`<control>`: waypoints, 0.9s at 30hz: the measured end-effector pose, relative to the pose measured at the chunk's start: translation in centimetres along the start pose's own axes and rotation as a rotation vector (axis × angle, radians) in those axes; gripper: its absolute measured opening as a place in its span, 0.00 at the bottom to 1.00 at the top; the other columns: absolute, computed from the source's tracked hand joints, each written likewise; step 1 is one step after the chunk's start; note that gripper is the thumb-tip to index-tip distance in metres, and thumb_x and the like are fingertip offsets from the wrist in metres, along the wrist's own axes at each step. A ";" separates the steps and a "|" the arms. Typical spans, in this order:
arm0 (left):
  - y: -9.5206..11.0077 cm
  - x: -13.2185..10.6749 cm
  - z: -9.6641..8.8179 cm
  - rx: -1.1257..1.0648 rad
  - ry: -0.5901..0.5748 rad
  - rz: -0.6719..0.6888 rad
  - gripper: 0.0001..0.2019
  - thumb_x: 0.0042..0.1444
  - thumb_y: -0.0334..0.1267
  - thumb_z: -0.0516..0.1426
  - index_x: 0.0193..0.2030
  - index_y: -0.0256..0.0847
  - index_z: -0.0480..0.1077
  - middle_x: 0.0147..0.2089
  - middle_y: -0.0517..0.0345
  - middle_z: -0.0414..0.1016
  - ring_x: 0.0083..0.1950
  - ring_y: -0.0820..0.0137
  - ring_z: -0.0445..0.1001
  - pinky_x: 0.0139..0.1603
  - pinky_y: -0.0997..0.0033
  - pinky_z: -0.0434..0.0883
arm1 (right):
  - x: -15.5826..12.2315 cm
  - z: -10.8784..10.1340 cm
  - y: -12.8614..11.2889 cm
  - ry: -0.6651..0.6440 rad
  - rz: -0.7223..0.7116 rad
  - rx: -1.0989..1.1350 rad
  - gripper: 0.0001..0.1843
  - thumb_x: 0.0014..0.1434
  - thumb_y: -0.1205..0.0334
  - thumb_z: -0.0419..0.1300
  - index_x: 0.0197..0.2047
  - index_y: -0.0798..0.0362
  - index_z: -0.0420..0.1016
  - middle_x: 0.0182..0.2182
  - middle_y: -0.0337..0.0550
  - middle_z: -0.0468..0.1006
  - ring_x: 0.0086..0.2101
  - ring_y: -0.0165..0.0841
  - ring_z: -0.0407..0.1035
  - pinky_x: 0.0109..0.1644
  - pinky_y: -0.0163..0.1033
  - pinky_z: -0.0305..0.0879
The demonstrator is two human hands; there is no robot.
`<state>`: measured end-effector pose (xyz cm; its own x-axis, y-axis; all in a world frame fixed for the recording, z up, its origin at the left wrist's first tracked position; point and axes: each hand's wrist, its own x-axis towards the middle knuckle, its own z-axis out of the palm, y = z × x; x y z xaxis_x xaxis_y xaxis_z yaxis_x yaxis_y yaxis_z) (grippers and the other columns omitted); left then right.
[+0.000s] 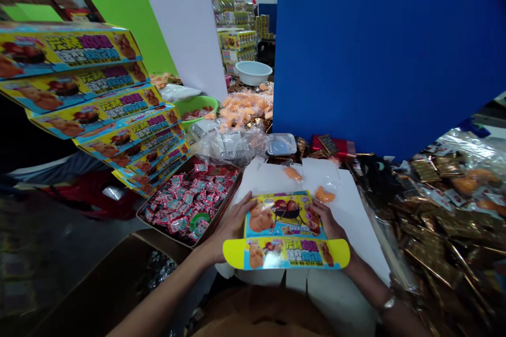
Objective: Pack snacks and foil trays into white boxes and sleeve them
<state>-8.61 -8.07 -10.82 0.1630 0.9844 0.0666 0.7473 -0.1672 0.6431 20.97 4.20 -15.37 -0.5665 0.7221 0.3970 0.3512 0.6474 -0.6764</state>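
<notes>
A printed yellow-and-blue cardboard box is between my hands over the white board, its front flap spread toward me with rounded yellow tabs at both ends. My left hand grips its left side, thumb and fingers along the edge. On the opposite side my right hand holds it, fingertips at the upper right corner. Just behind the box, an orange piece in a clear wrapper and a second orange piece lie on the board.
At left, a carton of pink-wrapped sweets stands beside a leaning stack of printed boxes. Gold-brown packets pile up at right. A clear plastic tray sits behind the board, near an upright blue panel.
</notes>
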 end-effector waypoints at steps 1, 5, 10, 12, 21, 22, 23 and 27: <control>0.1 -0.2 -0.2 0.003 -0.028 0.021 0.45 0.53 0.49 0.62 0.71 0.41 0.43 0.75 0.38 0.35 0.75 0.52 0.40 0.71 0.46 0.49 | -0.2 -0.4 0.7 -0.052 -0.018 -0.021 0.37 0.53 0.58 0.65 0.64 0.49 0.58 0.65 0.54 0.60 0.62 0.52 0.58 0.60 0.54 0.66; 0.6 -0.9 -0.9 0.109 -0.060 0.049 0.50 0.53 0.53 0.61 0.73 0.43 0.35 0.75 0.38 0.29 0.75 0.50 0.38 0.70 0.46 0.51 | -0.1 -1.5 2.4 -0.118 -0.033 -0.040 0.31 0.57 0.60 0.62 0.63 0.45 0.62 0.67 0.49 0.57 0.63 0.46 0.57 0.63 0.55 0.64; 0.0 -2.2 -0.2 0.300 -0.155 0.213 0.54 0.48 0.57 0.62 0.73 0.47 0.34 0.75 0.39 0.34 0.73 0.39 0.36 0.67 0.29 0.41 | -0.1 -3.2 2.1 -0.309 -0.081 -0.054 0.33 0.60 0.61 0.59 0.67 0.41 0.57 0.67 0.46 0.58 0.63 0.42 0.57 0.64 0.55 0.61; -0.9 -2.6 0.5 0.348 -0.216 0.285 0.53 0.47 0.53 0.62 0.73 0.48 0.35 0.74 0.41 0.42 0.73 0.37 0.37 0.65 0.25 0.39 | -0.1 -4.3 1.3 -0.427 -0.108 -0.104 0.38 0.59 0.57 0.62 0.69 0.39 0.52 0.69 0.46 0.52 0.65 0.45 0.51 0.66 0.57 0.56; -0.9 -1.2 -1.9 0.039 -0.136 0.348 0.44 0.51 0.51 0.61 0.71 0.48 0.46 0.72 0.42 0.53 0.74 0.46 0.42 0.68 0.39 0.52 | 0.7 -5.6 -1.7 -0.474 -0.195 0.004 0.41 0.59 0.55 0.61 0.71 0.42 0.47 0.68 0.48 0.55 0.67 0.45 0.45 0.70 0.60 0.43; -0.2 -1.0 -2.3 -0.067 -0.113 0.271 0.42 0.51 0.54 0.61 0.70 0.47 0.49 0.71 0.42 0.53 0.73 0.46 0.44 0.69 0.40 0.51 | 1.0 -5.0 -1.9 -0.385 -0.170 0.084 0.41 0.57 0.53 0.63 0.69 0.44 0.51 0.66 0.50 0.58 0.66 0.47 0.48 0.69 0.59 0.47; 0.5 -0.7 -2.5 -0.188 -0.084 0.182 0.42 0.51 0.57 0.60 0.69 0.46 0.52 0.71 0.41 0.55 0.72 0.46 0.48 0.68 0.41 0.52 | 1.3 -4.4 -2.1 -0.296 -0.125 0.184 0.40 0.55 0.50 0.65 0.67 0.46 0.55 0.64 0.52 0.62 0.65 0.48 0.53 0.67 0.58 0.54; 3.6 0.2 -2.3 -0.684 0.049 -0.064 0.44 0.45 0.59 0.64 0.64 0.40 0.56 0.63 0.39 0.66 0.61 0.50 0.68 0.62 0.46 0.64 | 1.7 -2.6 -3.4 -0.078 0.149 0.577 0.38 0.57 0.42 0.60 0.66 0.47 0.55 0.54 0.53 0.74 0.52 0.48 0.71 0.52 0.51 0.73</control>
<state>-7.35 -8.35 -6.72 0.0910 0.9952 0.0362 0.1772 -0.0520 0.9828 20.74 3.89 -10.81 -0.6032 0.7607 0.2399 -0.0178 0.2879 -0.9575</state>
